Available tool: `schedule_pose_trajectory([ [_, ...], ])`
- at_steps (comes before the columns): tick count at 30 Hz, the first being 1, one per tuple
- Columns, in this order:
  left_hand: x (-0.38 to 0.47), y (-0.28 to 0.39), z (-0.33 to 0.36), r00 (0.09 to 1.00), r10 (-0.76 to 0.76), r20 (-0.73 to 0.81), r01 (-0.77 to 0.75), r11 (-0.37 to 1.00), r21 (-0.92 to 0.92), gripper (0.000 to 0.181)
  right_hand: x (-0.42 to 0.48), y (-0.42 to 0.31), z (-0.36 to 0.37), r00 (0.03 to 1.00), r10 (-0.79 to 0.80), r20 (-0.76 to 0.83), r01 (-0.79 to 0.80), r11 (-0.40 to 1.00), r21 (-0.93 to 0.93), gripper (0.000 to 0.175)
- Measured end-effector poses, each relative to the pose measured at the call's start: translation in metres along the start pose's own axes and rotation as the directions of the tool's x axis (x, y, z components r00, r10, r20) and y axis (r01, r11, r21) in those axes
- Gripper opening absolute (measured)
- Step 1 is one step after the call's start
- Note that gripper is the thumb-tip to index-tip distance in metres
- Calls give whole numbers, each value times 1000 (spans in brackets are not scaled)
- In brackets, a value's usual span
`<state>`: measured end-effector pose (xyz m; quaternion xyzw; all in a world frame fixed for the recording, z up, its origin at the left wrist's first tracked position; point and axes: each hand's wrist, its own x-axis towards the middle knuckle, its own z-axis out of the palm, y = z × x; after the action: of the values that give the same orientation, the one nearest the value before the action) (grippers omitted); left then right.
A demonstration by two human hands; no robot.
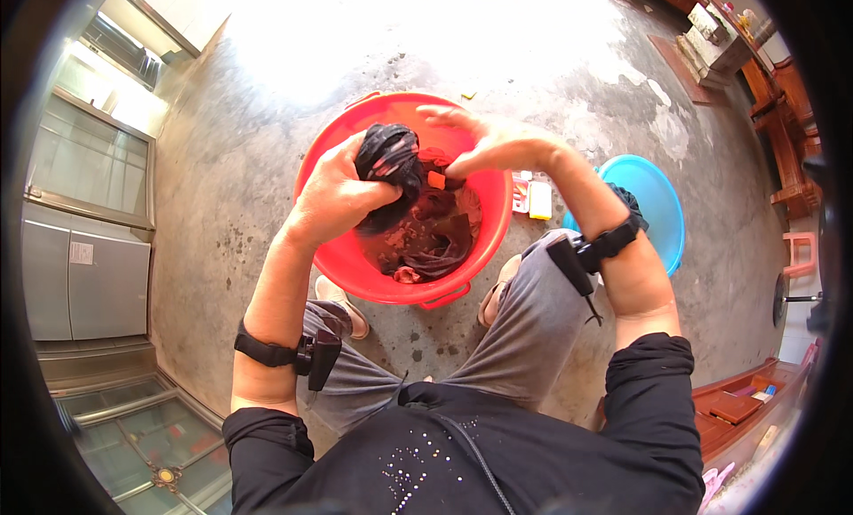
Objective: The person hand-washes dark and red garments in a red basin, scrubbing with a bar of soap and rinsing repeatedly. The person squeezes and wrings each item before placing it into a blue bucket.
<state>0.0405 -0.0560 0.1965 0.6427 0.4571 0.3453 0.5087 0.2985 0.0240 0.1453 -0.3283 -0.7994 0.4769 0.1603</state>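
A bunched dark wet cloth (pixel 388 154) with pinkish patches is held in my left hand (pixel 336 195), above the left part of a red plastic tub (pixel 496 228). My right hand (pixel 490 138) is over the tub's upper right side, its fingers spread and apart from that cloth. Below it, an orange block (pixel 436 180), perhaps soap, lies among the wet things. The tub holds murky water with dark clothes (pixel 446 248) and a small reddish cloth (pixel 406 275) near its front wall.
A blue basin (pixel 660 208) with dark cloth (pixel 626 202) stands on the concrete floor to the right. Small boxes (pixel 540 200) lie between tub and basin. Glass-fronted cabinets (pixel 93 158) line the left; a pink stool (pixel 800 254) and wooden furniture (pixel 786 135) are far right.
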Motion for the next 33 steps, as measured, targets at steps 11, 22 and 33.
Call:
schedule_pose_trajectory([
  [11,2,22,-21,984,57,-170,-82,986,-142,36,24,-12,49,994,80,-75,-35,878,478,41],
  [22,71,3,4,924,189,-333,-290,913,-288,32,7,9,11,982,177,-65,-37,518,854,41],
  [33,151,-90,5,955,79,-287,-121,984,-131,35,23,51,6,966,259,19,-79,222,972,35],
])
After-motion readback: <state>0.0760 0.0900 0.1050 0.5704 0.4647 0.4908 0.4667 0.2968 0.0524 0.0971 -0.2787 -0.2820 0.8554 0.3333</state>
